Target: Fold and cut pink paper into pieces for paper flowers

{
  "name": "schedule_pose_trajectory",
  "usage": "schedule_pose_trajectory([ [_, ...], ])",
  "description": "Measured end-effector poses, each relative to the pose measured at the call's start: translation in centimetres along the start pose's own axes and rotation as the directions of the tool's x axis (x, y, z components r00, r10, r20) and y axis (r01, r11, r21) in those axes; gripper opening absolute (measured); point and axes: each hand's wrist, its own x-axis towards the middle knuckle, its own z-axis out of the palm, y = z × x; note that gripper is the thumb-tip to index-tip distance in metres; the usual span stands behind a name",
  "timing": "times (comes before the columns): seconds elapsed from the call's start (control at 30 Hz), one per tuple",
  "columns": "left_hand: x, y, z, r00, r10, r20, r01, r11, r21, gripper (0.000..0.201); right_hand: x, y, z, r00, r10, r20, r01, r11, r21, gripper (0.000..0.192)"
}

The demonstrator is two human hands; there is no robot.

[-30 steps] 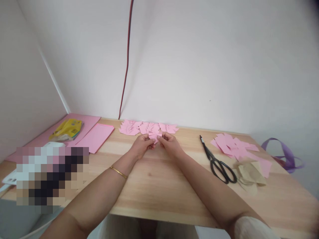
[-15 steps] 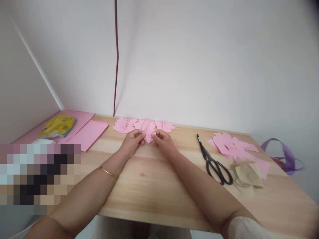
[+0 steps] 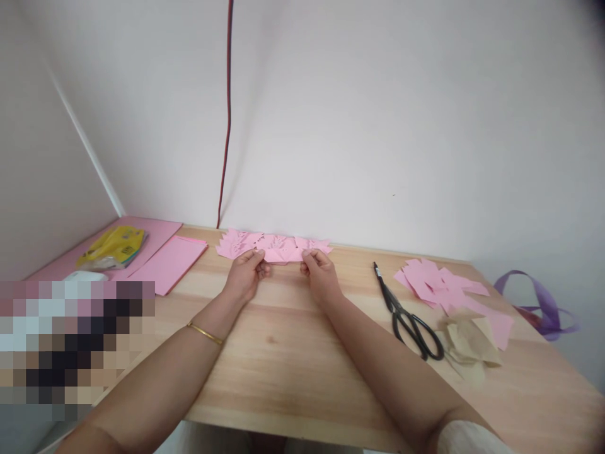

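Observation:
Between my hands a small pink paper cutout (image 3: 283,255) is spread out, its folds and creases showing. My left hand (image 3: 246,271) pinches its left edge between thumb and fingers, and my right hand (image 3: 320,271) pinches the right edge the same way. Just behind it, along the wall, lies a row of pink cut-paper pieces (image 3: 236,244) with jagged edges and small holes. The held paper overlaps this row in view, so its far edge is hard to make out.
Black-handled scissors (image 3: 416,328) lie right of my right forearm, with a black pen (image 3: 377,271) by their tip. Further right are pink scraps (image 3: 439,284), crumpled tan paper (image 3: 470,340) and purple ribbon (image 3: 543,302). Pink sheets (image 3: 172,261) and a yellow packet (image 3: 118,246) sit left.
The paper between my hands has gone from a narrow pointed fold to a wider strip. My hands have drawn apart, each still pinching an edge. The view has tilted slightly.

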Motion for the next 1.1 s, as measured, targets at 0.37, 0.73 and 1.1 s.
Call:
schedule_pose_trajectory([
  [0.37,0.2,-0.3,0.0,0.996,0.087,-0.018,-0.088,0.995,-0.040,0.028,-0.1,0.1,0.2,0.999,-0.002,-0.039,0.001,1.000,-0.018,0.038],
  [0.73,-0.6,0.5,0.6,0.996,0.067,0.062,-0.057,0.987,-0.151,0.033,-0.4,-0.3,0.1,0.999,-0.042,0.006,0.042,0.998,-0.037,0.033],
  [1.1,-1.3,-0.2,1.1,0.977,-0.079,0.199,0.093,0.994,-0.061,0.027,-1.0,-1.3,0.3,0.995,-0.078,0.063,0.085,0.988,-0.128,0.032],
])
